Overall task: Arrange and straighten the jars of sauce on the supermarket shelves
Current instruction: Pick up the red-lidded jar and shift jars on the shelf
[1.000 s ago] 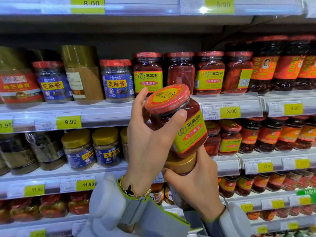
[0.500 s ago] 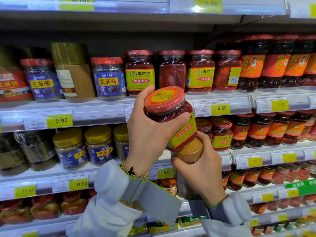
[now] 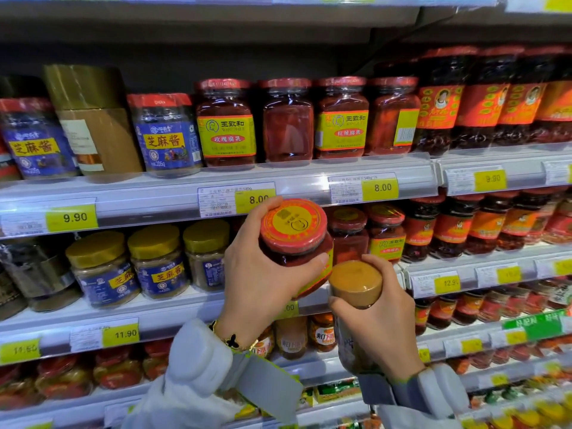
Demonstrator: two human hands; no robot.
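My left hand grips a red-lidded jar of red sauce with a yellow label, tilted so its lid faces me, just in front of the middle shelf. My right hand holds a gold-lidded jar of brownish paste, lower and to the right, almost touching the red jar. Behind them on the middle shelf stand two similar red-lidded jars. On the shelf above is a row of taller red jars; some labels face me, others are turned aside.
Gold-lidded, blue-labelled sesame paste jars fill the middle shelf's left part. Dark chilli sauce jars crowd the right side on both shelves. Price rails with yellow tags edge every shelf. Lower shelves hold more small jars.
Both hands and their jars have dropped lower in view as the camera tilted up. The red jar has tipped further, lid towards me, and the gold-lidded jar now shows beside it.
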